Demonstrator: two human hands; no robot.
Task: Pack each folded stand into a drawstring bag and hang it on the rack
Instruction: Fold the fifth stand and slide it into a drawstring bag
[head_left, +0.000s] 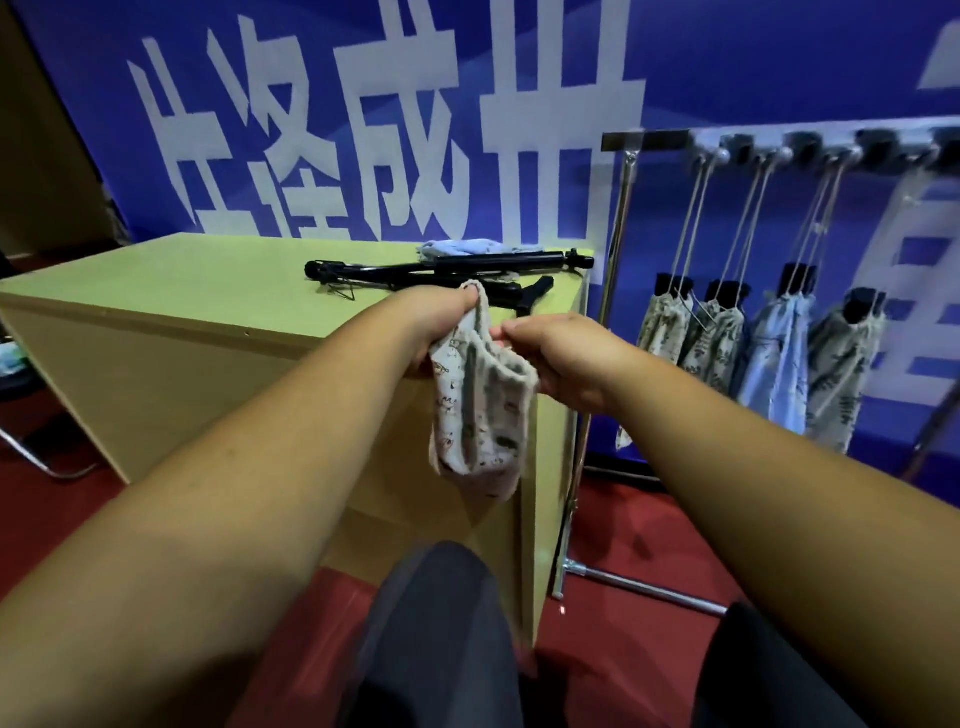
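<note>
I hold a pale printed drawstring bag (480, 410) by its mouth in front of the table corner. My left hand (434, 322) grips the far rim and my right hand (563, 356) pinches the near rim, so the mouth is spread and the bag hangs down empty. Two black folded stands (441, 273) lie on the green tabletop (208, 280) just beyond my hands. A light blue bag (462, 248) lies behind them. On the right stands the rack (810, 148), with several filled bags (774, 358) hanging from its hooks by their cords.
The rack's metal upright (615, 244) and floor bar (644, 587) stand close to the table's right side. A blue banner with white characters (363, 130) covers the wall behind. Red carpet (623, 519) lies underfoot, and my dark-trousered knees (436, 623) show at the bottom.
</note>
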